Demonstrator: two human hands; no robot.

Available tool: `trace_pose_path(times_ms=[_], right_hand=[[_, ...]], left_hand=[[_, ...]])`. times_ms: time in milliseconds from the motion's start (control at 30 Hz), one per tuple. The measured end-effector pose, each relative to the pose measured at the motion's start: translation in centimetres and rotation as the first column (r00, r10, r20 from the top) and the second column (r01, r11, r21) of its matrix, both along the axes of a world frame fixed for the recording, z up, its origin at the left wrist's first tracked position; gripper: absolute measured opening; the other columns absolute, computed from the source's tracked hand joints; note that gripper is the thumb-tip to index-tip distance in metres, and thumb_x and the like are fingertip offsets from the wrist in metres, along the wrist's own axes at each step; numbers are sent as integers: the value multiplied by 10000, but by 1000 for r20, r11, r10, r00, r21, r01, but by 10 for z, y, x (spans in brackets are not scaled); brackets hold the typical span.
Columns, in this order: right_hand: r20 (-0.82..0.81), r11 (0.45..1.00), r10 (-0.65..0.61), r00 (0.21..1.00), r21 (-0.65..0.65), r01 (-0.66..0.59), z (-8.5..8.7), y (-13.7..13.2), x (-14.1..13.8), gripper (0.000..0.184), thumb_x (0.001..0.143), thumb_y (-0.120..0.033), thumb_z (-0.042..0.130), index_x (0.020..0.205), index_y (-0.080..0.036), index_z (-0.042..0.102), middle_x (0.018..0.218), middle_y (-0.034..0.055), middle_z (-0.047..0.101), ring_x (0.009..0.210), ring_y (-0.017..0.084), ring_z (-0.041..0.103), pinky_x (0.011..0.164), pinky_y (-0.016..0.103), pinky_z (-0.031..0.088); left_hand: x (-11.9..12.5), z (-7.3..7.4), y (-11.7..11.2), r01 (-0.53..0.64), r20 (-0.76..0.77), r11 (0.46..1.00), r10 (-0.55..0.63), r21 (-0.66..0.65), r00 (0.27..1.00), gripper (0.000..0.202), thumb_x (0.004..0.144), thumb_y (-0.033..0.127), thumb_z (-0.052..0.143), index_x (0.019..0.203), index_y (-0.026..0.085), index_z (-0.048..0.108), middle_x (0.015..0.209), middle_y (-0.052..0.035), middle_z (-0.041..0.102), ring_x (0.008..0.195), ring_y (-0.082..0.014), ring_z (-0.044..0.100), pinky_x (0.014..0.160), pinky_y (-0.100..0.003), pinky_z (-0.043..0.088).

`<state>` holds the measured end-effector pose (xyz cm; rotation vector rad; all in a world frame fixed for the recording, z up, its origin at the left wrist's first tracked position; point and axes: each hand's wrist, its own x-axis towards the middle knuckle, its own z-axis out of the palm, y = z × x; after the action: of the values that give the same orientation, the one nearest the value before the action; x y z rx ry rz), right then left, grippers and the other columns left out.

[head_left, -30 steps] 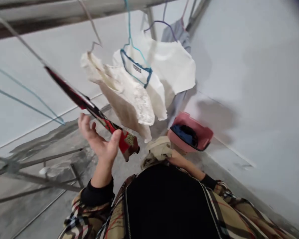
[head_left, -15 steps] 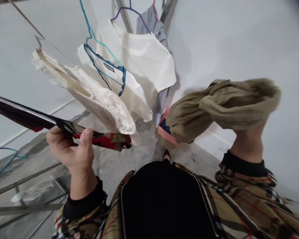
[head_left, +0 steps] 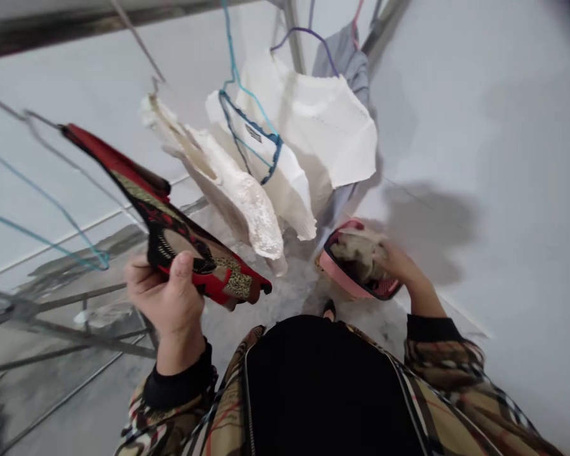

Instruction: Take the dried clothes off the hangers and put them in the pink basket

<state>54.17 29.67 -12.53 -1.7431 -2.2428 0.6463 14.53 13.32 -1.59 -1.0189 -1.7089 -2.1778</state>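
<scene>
My left hand (head_left: 166, 297) is closed on a red-and-black patterned garment (head_left: 204, 253), with the thumb on top and fingers beneath. This garment slopes down from a thin wire hanger (head_left: 42, 119) at the upper left. Low on the right, my right hand (head_left: 396, 263) reaches into a pink basket (head_left: 346, 275) and grips the olive garment (head_left: 361, 253) bunched inside it. Motion blurs those fingers, and part of the cloth is hidden by the basket wall.
In front hang a cream lace garment (head_left: 237, 190), a white blue-trimmed garment (head_left: 289, 183), a white knit top (head_left: 332, 126) and a grey garment (head_left: 344, 60). A blue hanger (head_left: 99, 258) hangs at left above a metal frame (head_left: 76, 332). A white wall (head_left: 503, 158) stands right.
My right hand has lowered the olive garment from the upper right into the pink basket. The patterned garment now hangs more spread out, and the view has shifted left.
</scene>
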Motion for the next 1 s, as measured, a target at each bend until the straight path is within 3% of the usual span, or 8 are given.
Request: trace_pose_path(times_ms=[167,267,400,567,733,833,933,1000], right_hand=[[-126,923,275,953,-243,-299,-19,-27,-58,475,885,-337,532,1320,-152,581,1264,148,648,1123,303,632,979,414,468],[-219,827,423,879,-302,-473,-14,-43,-91,482,890,-363,501,1320,-158,579,1206,141,679,1071,289,656,951,412,488],[-227,700,566,792,-375,-608,1,-59,-123,520,908,-383,457,1366,-146,526,1236,159,651,1085,269,642,972,403,477],[-201,639,644,738,-390,-664,11,-72,-141,523,922,-396,437,1383,-160,507,1244,162,642,1151,289,603,1010,430,446],[-256,612,659,707,-362,-703,10,-80,-148,512,920,-379,454,1393,-187,498,1229,143,647,1105,285,618,998,443,449],[-303,626,632,714,-345,-700,11,-85,-155,527,909,-358,483,1412,-204,470,1228,132,639,1049,266,631,976,445,463],[-403,662,583,705,-266,-700,11,-95,-167,642,863,-360,575,1461,-228,382,1351,142,546,1011,234,631,957,425,479],[-475,674,555,683,-224,-704,7,-104,-176,766,796,-388,667,1474,-242,341,1397,145,496,994,223,630,933,413,496]], left_hand=[[0,-10,-9,-214,-294,977,198,-22,935,341,745,314,727,682,203,411,718,38,523,681,-117,546,689,-283,483],[-6,-13,-17,-334,-530,942,278,-10,801,276,746,154,721,663,185,459,766,23,554,689,-99,556,665,-252,469],[-10,-18,-28,-407,-628,911,354,65,693,273,712,79,730,686,182,478,916,-7,602,740,-103,613,664,-248,481],[-12,-29,-40,-360,-572,932,319,44,756,300,717,113,733,734,196,446,1150,-67,593,1110,-224,600,870,-397,489],[-13,-39,-49,-369,-415,924,376,102,829,299,727,134,736,714,193,443,1092,-67,610,1164,-232,565,939,-443,450],[-6,-49,-50,-269,-348,961,276,67,896,275,734,132,733,700,184,465,1044,-53,617,1062,-204,602,825,-365,493],[15,-60,-44,12,-176,998,-24,-65,984,209,783,136,690,708,179,500,952,-29,632,854,-145,631,712,-290,506],[37,-64,-37,247,-38,956,-256,-161,966,210,808,151,669,686,176,501,892,-20,638,787,-128,627,703,-276,506]])
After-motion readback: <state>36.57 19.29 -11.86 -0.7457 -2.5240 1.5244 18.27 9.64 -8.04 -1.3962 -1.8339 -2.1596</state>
